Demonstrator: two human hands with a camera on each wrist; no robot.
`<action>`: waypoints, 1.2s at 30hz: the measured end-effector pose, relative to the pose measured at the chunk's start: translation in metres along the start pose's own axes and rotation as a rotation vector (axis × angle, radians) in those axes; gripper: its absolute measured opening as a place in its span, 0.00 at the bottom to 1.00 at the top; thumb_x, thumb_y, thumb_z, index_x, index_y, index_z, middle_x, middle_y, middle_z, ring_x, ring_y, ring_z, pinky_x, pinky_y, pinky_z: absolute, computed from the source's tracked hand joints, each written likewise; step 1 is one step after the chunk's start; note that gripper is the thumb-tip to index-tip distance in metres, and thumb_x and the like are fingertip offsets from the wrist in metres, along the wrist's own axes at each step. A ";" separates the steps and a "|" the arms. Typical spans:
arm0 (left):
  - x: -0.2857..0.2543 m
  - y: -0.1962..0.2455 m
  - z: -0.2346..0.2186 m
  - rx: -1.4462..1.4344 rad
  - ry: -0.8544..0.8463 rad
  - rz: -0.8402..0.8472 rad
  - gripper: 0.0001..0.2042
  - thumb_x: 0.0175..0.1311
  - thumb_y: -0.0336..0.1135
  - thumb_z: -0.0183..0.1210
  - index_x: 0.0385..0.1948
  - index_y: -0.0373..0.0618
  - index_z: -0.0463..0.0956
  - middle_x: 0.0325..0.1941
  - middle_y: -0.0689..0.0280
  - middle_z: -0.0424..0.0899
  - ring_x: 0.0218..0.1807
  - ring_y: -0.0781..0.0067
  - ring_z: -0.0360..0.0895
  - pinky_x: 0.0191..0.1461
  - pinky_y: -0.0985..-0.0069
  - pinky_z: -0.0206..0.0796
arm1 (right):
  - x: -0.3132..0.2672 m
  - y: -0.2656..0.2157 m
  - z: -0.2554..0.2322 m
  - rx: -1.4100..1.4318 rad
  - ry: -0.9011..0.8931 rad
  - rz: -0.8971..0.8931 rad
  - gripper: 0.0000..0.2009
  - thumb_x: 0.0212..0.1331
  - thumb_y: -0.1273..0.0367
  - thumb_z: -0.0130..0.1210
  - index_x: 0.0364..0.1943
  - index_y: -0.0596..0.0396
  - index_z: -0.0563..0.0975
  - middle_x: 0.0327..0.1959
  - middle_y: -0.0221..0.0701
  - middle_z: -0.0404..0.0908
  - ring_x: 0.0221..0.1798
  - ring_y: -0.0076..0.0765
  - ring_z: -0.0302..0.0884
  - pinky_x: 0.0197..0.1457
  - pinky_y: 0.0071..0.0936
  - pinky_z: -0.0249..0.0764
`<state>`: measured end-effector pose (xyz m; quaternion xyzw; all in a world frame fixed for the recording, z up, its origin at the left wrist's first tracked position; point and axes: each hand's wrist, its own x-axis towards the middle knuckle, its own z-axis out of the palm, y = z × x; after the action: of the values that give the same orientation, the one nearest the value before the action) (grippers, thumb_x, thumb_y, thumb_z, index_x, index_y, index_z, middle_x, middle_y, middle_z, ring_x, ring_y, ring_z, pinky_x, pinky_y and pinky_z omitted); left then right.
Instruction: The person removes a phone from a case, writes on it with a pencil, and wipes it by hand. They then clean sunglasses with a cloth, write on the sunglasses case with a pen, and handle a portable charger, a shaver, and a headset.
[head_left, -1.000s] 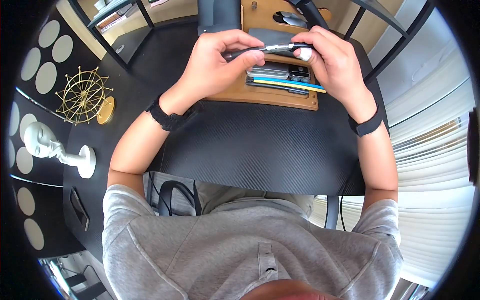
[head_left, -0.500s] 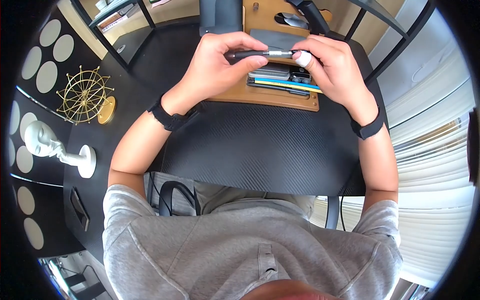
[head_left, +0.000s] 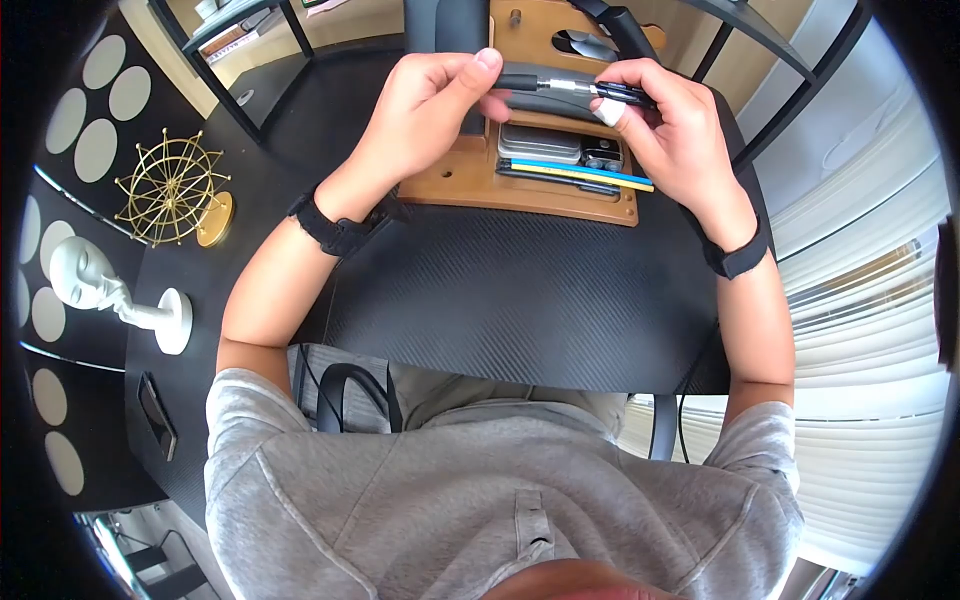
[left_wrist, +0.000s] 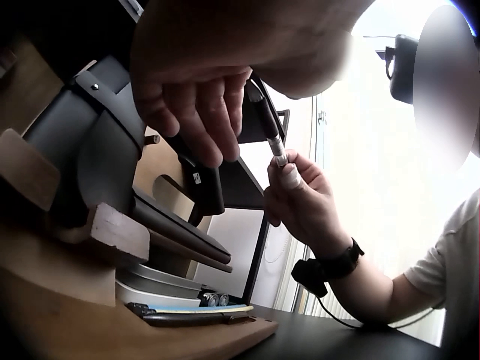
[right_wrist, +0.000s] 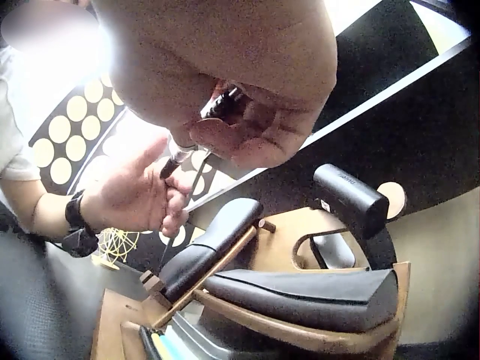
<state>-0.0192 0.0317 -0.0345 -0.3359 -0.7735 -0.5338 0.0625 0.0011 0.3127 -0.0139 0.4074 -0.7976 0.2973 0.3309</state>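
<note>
In the head view a black pen (head_left: pixel 570 87) with a clear middle section is held level between the two hands, above a brown desk organizer (head_left: pixel 470 180). My left hand (head_left: pixel 425 110) pinches its dark grip end between thumb and fingers, the thumb pointing up. The right hand (head_left: pixel 680 120) grips the other end, with a white wrapping on its thumb (head_left: pixel 607 111). In the left wrist view the pen (left_wrist: pixel 264 116) slants from my left fingers down to the right fingertips. The right palm hides part of it in the right wrist view.
Blue and yellow pencils (head_left: pixel 580 172), a dark pen and a grey metal case (head_left: pixel 540 145) lie in the organizer. A gold wheel ornament (head_left: pixel 172 190), a white head figurine (head_left: pixel 85 275) and a phone (head_left: pixel 157 415) stand or lie at the left. A black shelf frame (head_left: pixel 790 60) rises behind.
My left hand has turned so that its thumb lies higher, above the fingers. The pen has risen slightly, and more of its black right end shows beyond the right fingers.
</note>
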 end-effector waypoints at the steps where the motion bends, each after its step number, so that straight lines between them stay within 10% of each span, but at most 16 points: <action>1: 0.000 0.002 -0.003 0.039 -0.036 -0.077 0.19 0.80 0.45 0.53 0.49 0.33 0.81 0.42 0.62 0.89 0.42 0.78 0.83 0.49 0.77 0.76 | -0.001 0.000 0.000 -0.006 -0.005 0.003 0.10 0.62 0.69 0.67 0.44 0.54 0.81 0.23 0.33 0.79 0.25 0.34 0.79 0.30 0.29 0.74; 8: 0.005 0.012 0.026 -0.060 0.349 0.325 0.12 0.72 0.38 0.65 0.47 0.39 0.82 0.38 0.71 0.88 0.36 0.89 0.77 0.38 0.87 0.67 | -0.001 0.004 -0.002 -0.026 -0.002 0.000 0.10 0.63 0.68 0.67 0.45 0.54 0.81 0.24 0.33 0.80 0.25 0.34 0.81 0.30 0.29 0.74; 15: 0.003 -0.005 -0.006 0.119 0.036 0.079 0.13 0.78 0.39 0.58 0.47 0.37 0.83 0.44 0.65 0.89 0.50 0.81 0.81 0.54 0.80 0.72 | 0.000 0.000 -0.006 -0.065 -0.021 0.010 0.10 0.64 0.67 0.66 0.45 0.53 0.81 0.25 0.33 0.81 0.26 0.34 0.81 0.31 0.29 0.75; 20: 0.005 0.004 0.011 0.046 0.222 0.389 0.16 0.71 0.34 0.66 0.57 0.42 0.79 0.55 0.68 0.87 0.51 0.79 0.84 0.48 0.81 0.73 | 0.000 0.003 -0.006 -0.060 -0.017 0.011 0.09 0.64 0.66 0.66 0.45 0.52 0.81 0.25 0.33 0.82 0.27 0.35 0.82 0.31 0.29 0.76; 23: 0.000 0.011 0.007 0.121 0.184 0.228 0.15 0.76 0.36 0.59 0.58 0.39 0.77 0.60 0.61 0.84 0.59 0.76 0.81 0.59 0.77 0.72 | 0.000 0.001 -0.006 -0.069 -0.021 0.013 0.10 0.64 0.66 0.66 0.45 0.52 0.81 0.26 0.33 0.82 0.27 0.35 0.83 0.31 0.29 0.76; 27: 0.003 -0.003 -0.005 0.147 0.040 0.085 0.18 0.80 0.45 0.54 0.45 0.35 0.83 0.48 0.64 0.89 0.49 0.78 0.83 0.60 0.76 0.72 | -0.001 0.001 -0.005 -0.061 -0.011 -0.005 0.09 0.65 0.66 0.65 0.45 0.53 0.81 0.25 0.34 0.82 0.27 0.36 0.82 0.31 0.29 0.76; 36: 0.006 0.002 0.006 0.227 0.227 0.357 0.10 0.70 0.37 0.66 0.42 0.40 0.87 0.31 0.70 0.87 0.31 0.84 0.73 0.37 0.82 0.67 | 0.000 -0.001 -0.008 -0.059 -0.050 0.010 0.09 0.65 0.67 0.65 0.44 0.53 0.83 0.24 0.36 0.80 0.25 0.37 0.80 0.30 0.31 0.73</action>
<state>-0.0212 0.0395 -0.0328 -0.3962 -0.7449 -0.4582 0.2798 0.0036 0.3181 -0.0086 0.4011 -0.8160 0.2650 0.3211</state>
